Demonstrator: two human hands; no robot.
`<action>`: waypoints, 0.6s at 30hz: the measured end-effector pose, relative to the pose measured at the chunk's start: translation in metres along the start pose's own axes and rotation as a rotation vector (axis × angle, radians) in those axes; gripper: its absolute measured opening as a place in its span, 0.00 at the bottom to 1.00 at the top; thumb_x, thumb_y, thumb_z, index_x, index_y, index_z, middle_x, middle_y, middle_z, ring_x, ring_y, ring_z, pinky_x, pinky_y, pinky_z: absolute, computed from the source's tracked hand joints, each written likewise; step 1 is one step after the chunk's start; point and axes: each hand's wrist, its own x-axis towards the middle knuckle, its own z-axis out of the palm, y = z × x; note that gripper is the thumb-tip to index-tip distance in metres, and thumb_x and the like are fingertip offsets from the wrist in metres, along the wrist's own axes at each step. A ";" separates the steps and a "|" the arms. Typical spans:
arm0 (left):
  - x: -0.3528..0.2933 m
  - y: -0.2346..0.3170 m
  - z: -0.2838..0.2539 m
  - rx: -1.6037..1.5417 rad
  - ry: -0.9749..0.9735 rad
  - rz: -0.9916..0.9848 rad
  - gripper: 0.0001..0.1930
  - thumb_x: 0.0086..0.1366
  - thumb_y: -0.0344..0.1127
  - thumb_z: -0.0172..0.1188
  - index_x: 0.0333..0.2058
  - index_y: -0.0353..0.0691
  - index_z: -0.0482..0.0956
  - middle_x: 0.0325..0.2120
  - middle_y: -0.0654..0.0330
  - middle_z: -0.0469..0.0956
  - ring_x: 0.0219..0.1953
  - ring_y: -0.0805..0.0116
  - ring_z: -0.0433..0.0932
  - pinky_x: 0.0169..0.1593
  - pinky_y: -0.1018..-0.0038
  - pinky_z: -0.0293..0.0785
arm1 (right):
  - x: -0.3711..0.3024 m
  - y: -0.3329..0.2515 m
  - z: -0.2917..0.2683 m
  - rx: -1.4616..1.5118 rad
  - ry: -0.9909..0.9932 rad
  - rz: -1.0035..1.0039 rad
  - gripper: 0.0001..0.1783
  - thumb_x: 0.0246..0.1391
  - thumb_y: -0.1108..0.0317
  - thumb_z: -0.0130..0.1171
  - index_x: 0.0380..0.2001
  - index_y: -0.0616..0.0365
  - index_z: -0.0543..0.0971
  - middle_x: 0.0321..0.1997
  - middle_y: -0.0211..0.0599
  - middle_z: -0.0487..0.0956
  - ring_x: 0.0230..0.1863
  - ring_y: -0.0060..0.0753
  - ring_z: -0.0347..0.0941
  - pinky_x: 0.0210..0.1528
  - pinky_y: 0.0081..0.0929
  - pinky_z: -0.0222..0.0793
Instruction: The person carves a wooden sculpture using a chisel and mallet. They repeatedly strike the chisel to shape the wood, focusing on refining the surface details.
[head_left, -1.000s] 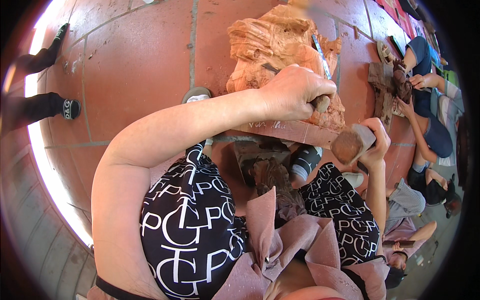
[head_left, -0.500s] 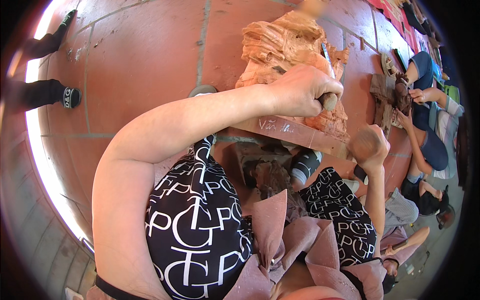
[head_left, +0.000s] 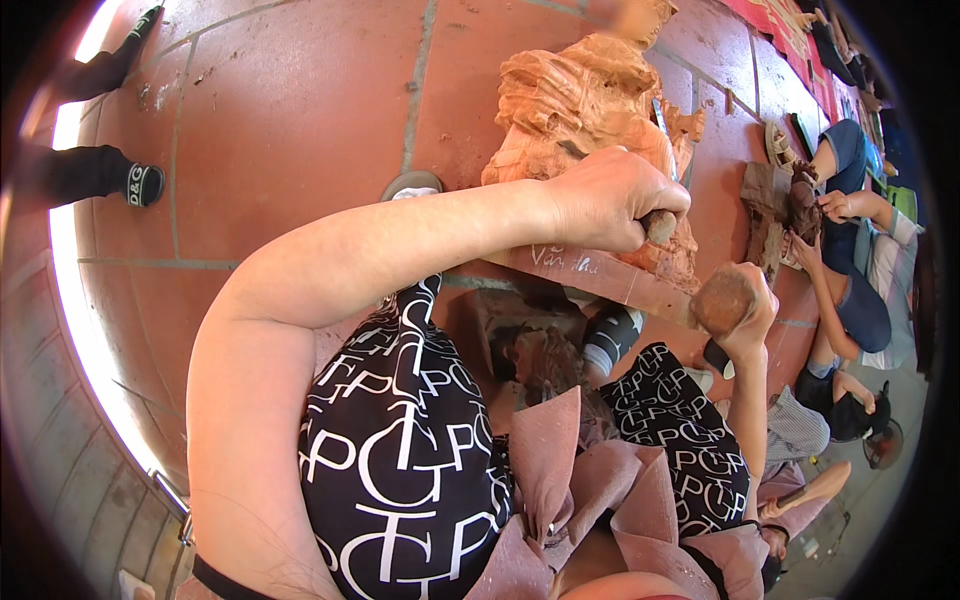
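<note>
A carved figure of pale orange wood (head_left: 575, 95) lies in front of me on its flat base (head_left: 600, 276), with deep folds cut into it. My left hand (head_left: 612, 200) is closed round the wooden handle of a chisel (head_left: 660, 227), its fist over the carving's lower part. A strip of metal shows past that hand against the wood; whether it is the chisel's blade I cannot tell. My right hand (head_left: 752, 315) grips a wooden mallet (head_left: 724, 302) beside the right end of the base, and the round brown head faces me, apart from the chisel handle.
Between my legs sits a dark wooden block (head_left: 525, 330) with rough brown wood near it. On the right, a seated person (head_left: 850, 290) handles a dark carving (head_left: 803, 205) on a wood block (head_left: 762, 200). Someone's dark-clad feet (head_left: 140, 185) are at the far left on red tiles (head_left: 290, 110).
The view has shifted slightly, so the carving sits a little lower and farther right. My right hand and the mallet have come slightly nearer the left hand, which keeps its grip.
</note>
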 end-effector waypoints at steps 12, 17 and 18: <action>-0.006 0.017 0.011 0.217 0.005 0.236 0.05 0.48 0.35 0.63 0.25 0.46 0.76 0.23 0.63 0.77 0.32 0.58 0.77 0.37 0.60 0.67 | -0.013 0.005 0.008 0.023 0.068 0.246 0.19 0.33 0.73 0.67 0.35 0.59 0.76 0.28 0.42 0.78 0.30 0.39 0.77 0.37 0.28 0.73; -0.008 0.010 0.018 0.170 -0.011 0.189 0.06 0.50 0.35 0.62 0.27 0.44 0.76 0.24 0.61 0.76 0.32 0.53 0.75 0.36 0.60 0.65 | -0.016 -0.001 0.008 -0.017 0.014 0.214 0.20 0.31 0.74 0.69 0.34 0.58 0.76 0.30 0.41 0.79 0.31 0.42 0.78 0.37 0.28 0.73; -0.008 0.010 0.017 0.157 -0.016 0.174 0.06 0.49 0.34 0.62 0.27 0.44 0.76 0.24 0.61 0.76 0.32 0.52 0.75 0.36 0.59 0.65 | -0.016 0.000 0.008 -0.027 0.006 0.201 0.20 0.31 0.74 0.69 0.33 0.57 0.76 0.30 0.41 0.79 0.31 0.43 0.78 0.36 0.29 0.73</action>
